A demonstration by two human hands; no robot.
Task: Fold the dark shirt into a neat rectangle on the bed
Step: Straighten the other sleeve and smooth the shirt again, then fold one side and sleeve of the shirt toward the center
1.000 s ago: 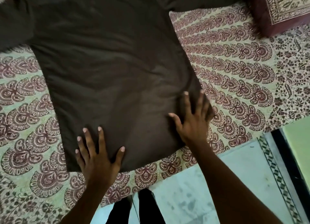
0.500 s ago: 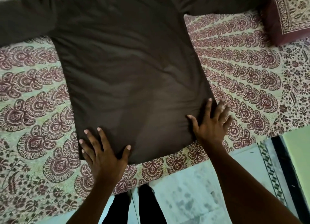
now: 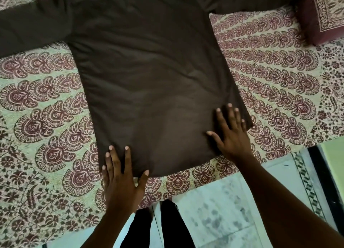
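The dark brown shirt lies spread flat on the bed, hem toward me, both long sleeves stretched out to the left and right at the top. My left hand presses flat on the hem's near left corner, fingers straight and spread. My right hand lies flat on the hem's right corner, fingers straight, palm partly on the bedsheet. Neither hand pinches the cloth. The collar is out of view beyond the top edge.
The bed carries a cream sheet with a maroon paisley print. A maroon patterned pillow sits at the top right. The bed's near edge runs above a pale tiled floor, where my dark-trousered legs stand.
The view has shifted so the shirt sits further right and lower. Both hands stayed flat on the hem, the right one sliding slightly inward on the cloth.
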